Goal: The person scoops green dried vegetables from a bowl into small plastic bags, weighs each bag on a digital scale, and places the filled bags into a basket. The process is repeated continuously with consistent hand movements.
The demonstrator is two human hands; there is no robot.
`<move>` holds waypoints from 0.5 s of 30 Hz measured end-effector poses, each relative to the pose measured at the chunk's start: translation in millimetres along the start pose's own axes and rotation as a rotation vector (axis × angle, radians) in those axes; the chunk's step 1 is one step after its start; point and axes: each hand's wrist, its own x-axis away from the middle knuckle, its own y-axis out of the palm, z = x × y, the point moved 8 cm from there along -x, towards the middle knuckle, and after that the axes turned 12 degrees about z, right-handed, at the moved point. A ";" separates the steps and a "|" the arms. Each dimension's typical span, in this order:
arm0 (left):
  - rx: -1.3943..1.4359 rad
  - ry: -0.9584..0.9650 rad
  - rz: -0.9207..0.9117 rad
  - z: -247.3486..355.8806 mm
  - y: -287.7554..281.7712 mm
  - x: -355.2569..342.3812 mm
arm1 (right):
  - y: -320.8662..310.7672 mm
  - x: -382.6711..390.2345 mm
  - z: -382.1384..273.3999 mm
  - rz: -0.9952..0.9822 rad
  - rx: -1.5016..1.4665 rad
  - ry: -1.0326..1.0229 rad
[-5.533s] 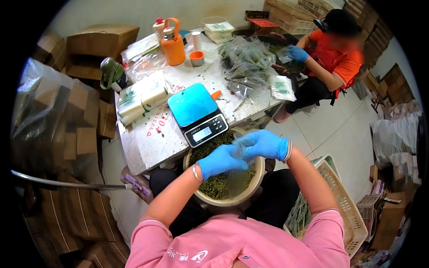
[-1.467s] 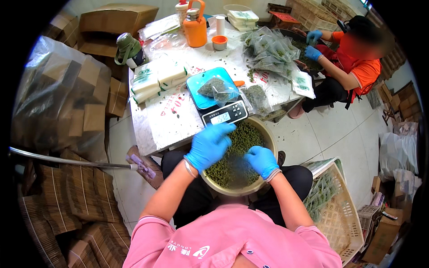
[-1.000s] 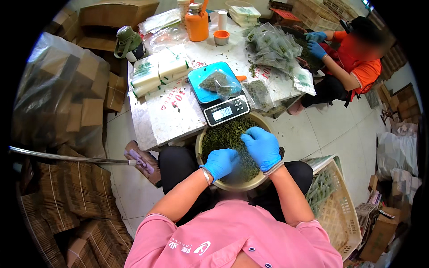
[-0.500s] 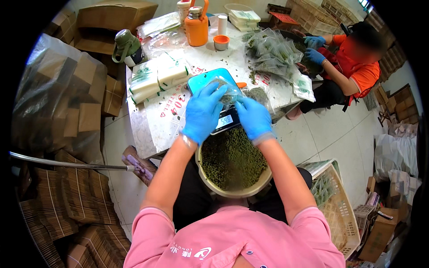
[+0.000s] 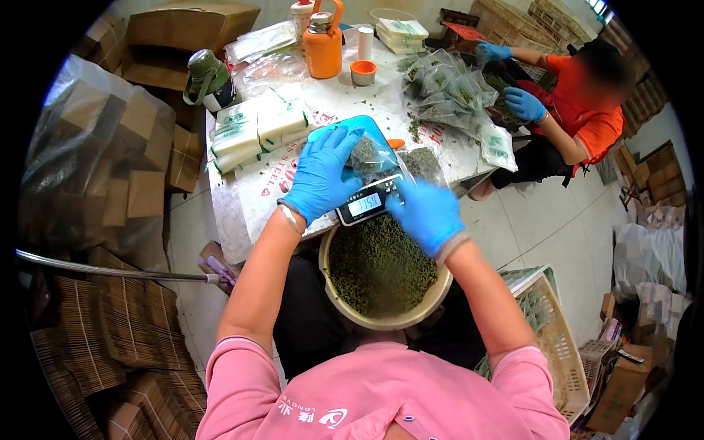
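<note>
My left hand [image 5: 323, 172], in a blue glove, lies over the scale's blue pan [image 5: 370, 126], fingers stretched out and touching a small plastic bag of green granules [image 5: 372, 154]. My right hand [image 5: 425, 216], also gloved, is smeared by motion beside the black display panel [image 5: 365, 205], so its fingers are unclear. Below the scale, a pale basin [image 5: 334, 293] holds a mass of small green granules [image 5: 378, 271]. Another filled bag [image 5: 424, 163] rests just right of the scale. Stacks of white bags with green print [image 5: 257, 125] sit to the left.
A co-worker in orange [image 5: 579, 125] works at a filled bag pile [image 5: 455, 88]. Orange flask [image 5: 324, 59], green flask [image 5: 205, 77] and cup [image 5: 363, 72] stand on the table [image 5: 242, 205]. Plastic crate [image 5: 568, 359] is low right; cardboard stacks [image 5: 132, 323] and metal rod [image 5: 117, 270] are left.
Both hands have risen from the basin to the scale. My left hand now touches the bag on the pan; my right hand has shifted down and right since half a second ago.
</note>
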 end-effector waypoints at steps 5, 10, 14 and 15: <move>0.041 -0.088 -0.070 -0.9 34.2 8.2 | 28.6 -85.6 1.1 0.359 0.247 -0.387; 0.883 -0.327 0.211 32.5 -4.6 40.5 | -56.2 -42.2 -46.8 0.099 -0.078 -0.371; 0.988 -0.724 -0.220 68.8 73.0 108.8 | -26.7 -18.2 -12.2 -0.258 0.040 -0.340; 1.015 -0.800 -0.266 72.2 75.0 116.2 | -48.3 -18.5 2.1 -0.045 -0.051 -0.356</move>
